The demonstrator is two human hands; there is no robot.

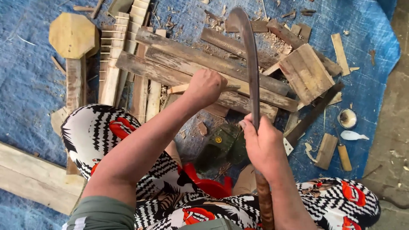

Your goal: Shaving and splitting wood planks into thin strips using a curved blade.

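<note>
Gripping a stick (pixel 178 88) in a closed left hand (pixel 207 87), right hand (pixel 263 142) fisted on the machete (pixel 251 64); a slipped blade could cut the knuckles at frame centre.

The person wears loose trousers (pixel 98 127) in a black-and-white zigzag print scattered with red lip shapes, covering both knees. A grey-green short sleeve (pixel 102 215) with a pale stripe at its hem covers the left upper arm. Both forearms and hands are bare.

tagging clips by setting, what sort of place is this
Likely an informal woodworking spot on the ground: a blue tarp strewn with wood planks and chips, and the right hand holding a long curved blade.
</note>
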